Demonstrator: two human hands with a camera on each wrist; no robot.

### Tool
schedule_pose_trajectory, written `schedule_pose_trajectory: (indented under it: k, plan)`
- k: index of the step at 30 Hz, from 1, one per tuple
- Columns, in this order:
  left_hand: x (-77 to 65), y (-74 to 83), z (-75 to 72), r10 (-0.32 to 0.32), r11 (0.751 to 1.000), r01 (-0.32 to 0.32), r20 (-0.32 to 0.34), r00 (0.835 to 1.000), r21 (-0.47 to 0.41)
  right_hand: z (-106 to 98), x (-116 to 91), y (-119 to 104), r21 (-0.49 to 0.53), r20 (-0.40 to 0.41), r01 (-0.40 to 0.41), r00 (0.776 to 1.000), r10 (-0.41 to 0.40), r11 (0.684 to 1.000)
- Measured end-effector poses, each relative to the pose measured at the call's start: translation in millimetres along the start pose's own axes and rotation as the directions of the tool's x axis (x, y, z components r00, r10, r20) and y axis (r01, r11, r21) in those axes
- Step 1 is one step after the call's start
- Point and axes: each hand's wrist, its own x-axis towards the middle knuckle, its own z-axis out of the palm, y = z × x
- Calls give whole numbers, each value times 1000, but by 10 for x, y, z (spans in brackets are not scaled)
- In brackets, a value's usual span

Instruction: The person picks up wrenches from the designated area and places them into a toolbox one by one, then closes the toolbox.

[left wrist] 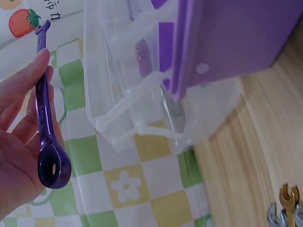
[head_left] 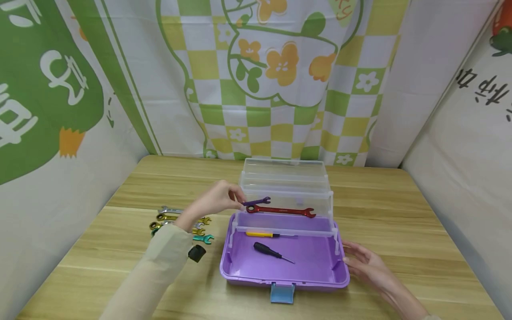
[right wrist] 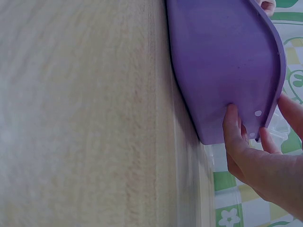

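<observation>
My left hand (head_left: 218,197) pinches a purple ratchet wrench (left wrist: 45,111) between thumb and fingers, the ring end toward the palm. It is over the left side of the clear tray (head_left: 288,224) of an opened purple toolbox (head_left: 240,278). A red ratchet wrench (head_left: 282,211) lies in that tray. In the purple base, a black screwdriver (head_left: 268,250) and a yellow-handled screwdriver (head_left: 262,234) rest, the yellow one seen behind the tray's edge. My right hand (right wrist: 265,165) touches the toolbox's right outer wall and rim with extended fingers.
Several wrenches, including a gold wrench (head_left: 172,218) and a green wrench (head_left: 204,239), lie left of the toolbox, partly hidden by my left arm. The clear lid (head_left: 284,169) stands raised at the back. A blue latch (head_left: 282,293) hangs at the front.
</observation>
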Motion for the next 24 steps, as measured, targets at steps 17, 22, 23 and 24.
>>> schedule_pose_trajectory:
  k: [17,22,23,24]
  plan:
    - [515,270,311,65,992,-78,126,990,100,-4,3,-19,-50,-9,-23,1000,23,998]
    - [593,313,382,62,986,-87,169,984,142,8,1,-18,-57,-14,-23,1000,23,998]
    - [605,318,396,63,986,-89,178,982,142,12,0,-20,-60,-13,-20,1000,19,998]
    - [617,323,409,66,986,-94,187,980,141,16,0,-24,-63,-18,-24,1000,23,998]
